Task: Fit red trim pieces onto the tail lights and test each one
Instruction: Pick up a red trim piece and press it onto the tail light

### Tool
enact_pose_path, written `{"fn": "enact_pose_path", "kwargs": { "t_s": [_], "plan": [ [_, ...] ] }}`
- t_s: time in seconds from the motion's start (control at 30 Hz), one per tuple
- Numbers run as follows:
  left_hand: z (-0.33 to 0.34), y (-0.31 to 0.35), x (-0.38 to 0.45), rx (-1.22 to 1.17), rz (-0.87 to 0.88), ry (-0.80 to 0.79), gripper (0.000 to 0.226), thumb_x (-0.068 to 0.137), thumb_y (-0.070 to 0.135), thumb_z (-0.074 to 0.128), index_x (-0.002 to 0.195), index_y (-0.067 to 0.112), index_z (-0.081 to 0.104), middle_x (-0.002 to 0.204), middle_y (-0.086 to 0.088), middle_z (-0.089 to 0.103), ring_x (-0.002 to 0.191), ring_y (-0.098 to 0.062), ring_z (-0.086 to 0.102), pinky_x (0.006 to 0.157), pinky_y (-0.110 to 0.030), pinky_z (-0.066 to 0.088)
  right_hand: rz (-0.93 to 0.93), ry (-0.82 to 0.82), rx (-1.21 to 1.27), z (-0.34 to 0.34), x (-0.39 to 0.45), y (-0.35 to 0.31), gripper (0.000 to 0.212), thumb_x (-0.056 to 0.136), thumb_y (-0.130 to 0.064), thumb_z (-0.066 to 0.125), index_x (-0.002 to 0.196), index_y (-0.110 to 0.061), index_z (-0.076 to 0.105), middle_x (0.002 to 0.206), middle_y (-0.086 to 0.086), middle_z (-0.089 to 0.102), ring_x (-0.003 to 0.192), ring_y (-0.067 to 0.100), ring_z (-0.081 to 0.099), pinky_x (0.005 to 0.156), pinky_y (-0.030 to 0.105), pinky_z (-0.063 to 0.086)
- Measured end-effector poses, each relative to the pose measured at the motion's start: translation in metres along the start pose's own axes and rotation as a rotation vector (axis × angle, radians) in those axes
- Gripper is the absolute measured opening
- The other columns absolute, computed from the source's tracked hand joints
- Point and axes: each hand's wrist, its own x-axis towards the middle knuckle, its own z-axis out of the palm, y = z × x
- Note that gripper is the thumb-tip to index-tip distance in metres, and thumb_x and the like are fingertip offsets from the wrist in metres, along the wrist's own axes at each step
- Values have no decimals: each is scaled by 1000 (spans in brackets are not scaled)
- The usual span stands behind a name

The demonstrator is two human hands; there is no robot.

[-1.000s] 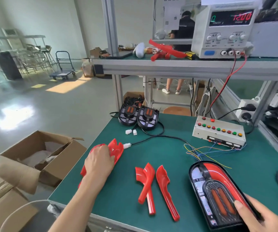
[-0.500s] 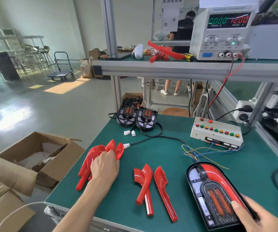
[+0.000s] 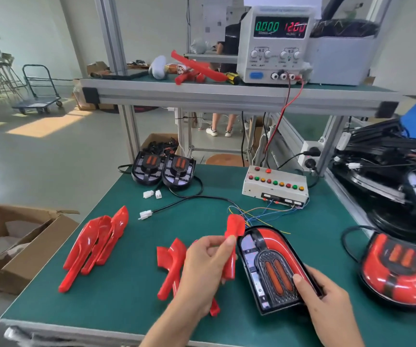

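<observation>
- The left hand (image 3: pixel 203 269) pinches a red trim piece (image 3: pixel 232 242), held up just beside the left edge of the tail light (image 3: pixel 272 269).
- The right hand (image 3: pixel 327 304) grips that tail light's lower right edge; it lies on the green table (image 3: pixel 127 296).
- Another trim piece (image 3: pixel 170 264) lies left of the hands, a stack of trim pieces (image 3: pixel 94 244) farther left.
- A finished tail light (image 3: pixel 399 269) sits at the right.

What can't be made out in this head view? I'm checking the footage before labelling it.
- Lower end of the red trim piece: hidden by the left hand.
- Near corner of the tail light: covered by the right hand.
- Finished tail light at right: motion-blurred.
- Power supply knob labels: too small.
</observation>
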Motion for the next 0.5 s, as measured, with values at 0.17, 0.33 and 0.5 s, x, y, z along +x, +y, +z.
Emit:
{"fn": "enact_pose_path", "kwargs": {
  "t_s": [0.17, 0.33, 0.5],
  "plan": [
    [25, -16, -4, 208, -25, -96, 22, 91, 28, 75, 101, 13, 63, 75, -8, 75, 59, -19, 71, 62, -36, 61, -22, -12, 27, -2, 4, 7, 22, 91, -11, 74, 102, -30, 76, 89, -17, 79, 81, -5, 72, 69, 2, 49],
    [31, -7, 0, 674, 139, -59, 12, 90, 31, 62, 91, 20, 66, 71, -1, 73, 67, -22, 72, 72, -43, 59, -15, -29, 36, 0, 2, 9, 22, 91, -15, 75, 107, -30, 76, 94, -15, 79, 87, 3, 74, 74, 8, 52],
    [47, -3, -5, 881, 195, -36, 24, 90, 29, 56, 81, 9, 63, 74, -7, 68, 77, -30, 63, 77, -45, 52, -8, -24, 65, 2, 2, 12, 23, 92, -16, 74, 110, -30, 74, 97, -13, 79, 92, 9, 75, 85, 23, 58]
  ]
}}
